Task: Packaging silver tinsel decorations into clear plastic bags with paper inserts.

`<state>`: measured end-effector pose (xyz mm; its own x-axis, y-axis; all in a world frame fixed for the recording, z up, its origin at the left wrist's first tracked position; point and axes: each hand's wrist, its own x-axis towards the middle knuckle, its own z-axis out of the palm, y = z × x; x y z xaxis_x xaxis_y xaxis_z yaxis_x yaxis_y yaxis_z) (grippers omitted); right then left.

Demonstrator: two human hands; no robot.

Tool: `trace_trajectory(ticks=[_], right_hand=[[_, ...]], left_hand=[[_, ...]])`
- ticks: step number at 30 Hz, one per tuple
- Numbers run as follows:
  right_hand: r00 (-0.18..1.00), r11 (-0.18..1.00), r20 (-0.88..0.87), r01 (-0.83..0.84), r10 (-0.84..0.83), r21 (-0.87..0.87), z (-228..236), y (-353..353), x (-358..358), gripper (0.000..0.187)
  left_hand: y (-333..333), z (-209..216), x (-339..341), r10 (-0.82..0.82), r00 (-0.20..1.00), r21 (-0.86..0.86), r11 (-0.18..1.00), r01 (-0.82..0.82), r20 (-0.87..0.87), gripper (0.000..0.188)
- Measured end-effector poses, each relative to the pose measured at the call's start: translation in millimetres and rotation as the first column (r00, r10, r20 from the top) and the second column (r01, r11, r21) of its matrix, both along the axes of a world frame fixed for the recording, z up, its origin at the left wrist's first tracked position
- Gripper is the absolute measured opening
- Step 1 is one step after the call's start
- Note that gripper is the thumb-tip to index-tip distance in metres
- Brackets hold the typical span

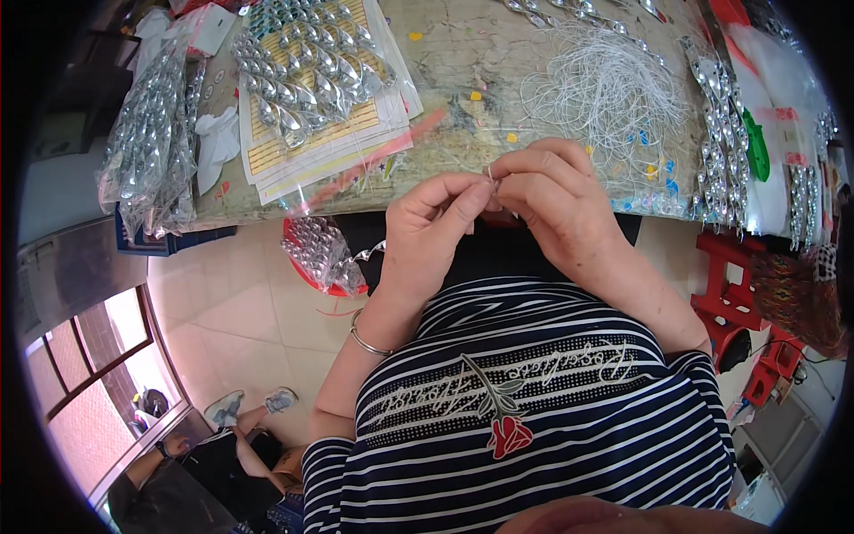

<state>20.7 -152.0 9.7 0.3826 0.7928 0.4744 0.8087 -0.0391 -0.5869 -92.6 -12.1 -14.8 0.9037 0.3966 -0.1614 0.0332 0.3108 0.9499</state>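
My left hand (425,222) and my right hand (562,203) meet at the table's near edge with fingertips pinched together. Between them a short bit of pale string (490,173) shows; the rest of what they hold is hidden by the fingers. A shiny silver twisted strip (370,252) shows beside my left wrist; whether it hangs from that hand I cannot tell. Beyond my right hand lies a loose tangle of thin white string (605,84). Silver spiral ornaments (311,71) lie in rows on printed paper sheets (398,116) at the far left.
Bagged silver spirals (156,133) fill the table's left end. More spirals (719,133) and a green plastic piece (756,147) are at the right. Below the table sits a red basin (336,289) with bagged spirals. Red stools (725,285) stand at right; another person (205,472) sits lower left.
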Motion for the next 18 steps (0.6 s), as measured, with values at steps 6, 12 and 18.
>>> trace_trajectory(ticks=[6, 12, 18], right_hand=[[1.000, 1.000, 0.012, -0.012, 0.012, -0.003, -2.8, 2.7, -2.0, 0.025], [1.000, 1.000, -0.003, -0.006, 0.006, -0.002, -2.8, 3.5, -2.6, 0.023], [1.000, 1.000, -0.010, -0.015, 0.015, -0.008, -1.3, 1.9, -1.8, 0.022]], left_hand=[[-0.9, -3.1, 1.5, 0.000, 0.999, -0.141, 0.990, 0.006, 0.041, 0.015], [0.6, -1.1, 2.8, -0.009, 1.000, -0.207, 0.978, 0.014, 0.029, 0.015], [0.4, -0.5, 4.1, -0.013, 1.000, -0.239, 0.971, 0.018, 0.022, 0.013]])
